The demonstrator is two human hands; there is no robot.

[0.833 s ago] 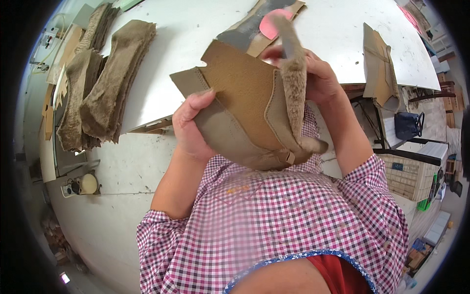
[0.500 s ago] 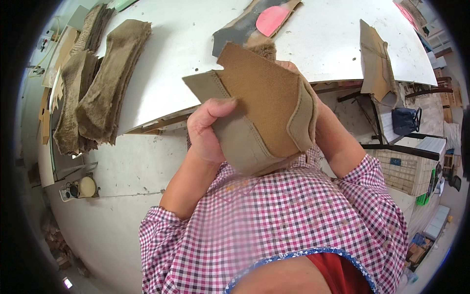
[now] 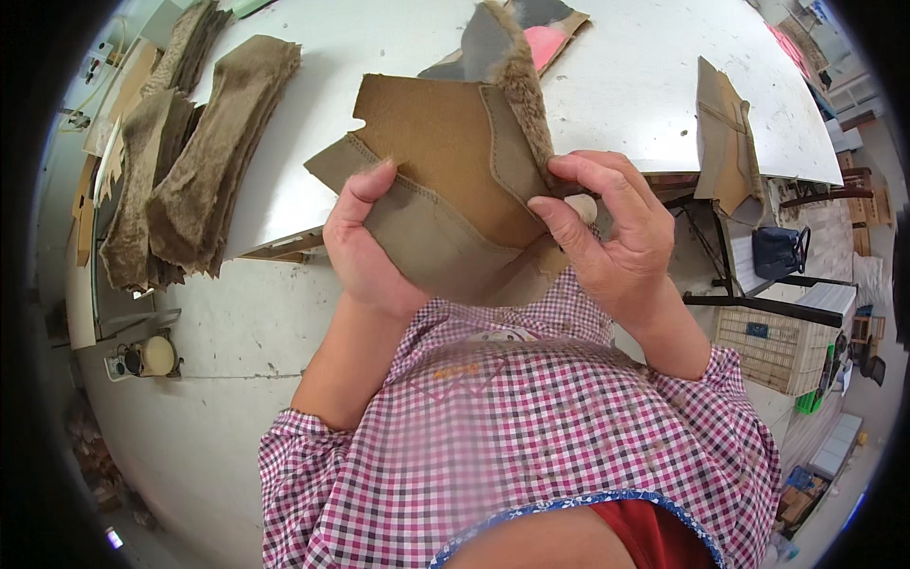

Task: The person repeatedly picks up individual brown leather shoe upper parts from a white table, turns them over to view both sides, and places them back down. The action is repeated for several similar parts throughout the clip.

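Both hands hold up a stitched boot upper (image 3: 427, 128) above the near table edge. Its middle panel is tan suede, with smoother grey-brown panels sewn on along two sides. My left hand (image 3: 365, 251) grips the lower left panel, thumb on the front face and the other fingers hidden behind. At the right edge, my right hand (image 3: 621, 228) pinches with thumb and forefinger beside a grey-brown panel. A strip of brown fur lining (image 3: 524, 90) rises along that edge, from the fingertips to above the upper.
Furry brown cut pieces (image 3: 223, 152) lie stacked at the table's left. A pink piece (image 3: 543, 45) rests on dark material at the back. Another stitched upper (image 3: 728, 133) hangs over the table's right edge. Beyond are a dark blue bag (image 3: 780, 252) and a cream crate (image 3: 758, 346).
The upper has turned anticlockwise and moved left, showing its fur strip. My right hand has come from behind it to pinch its right edge. My left hand has shifted slightly left.
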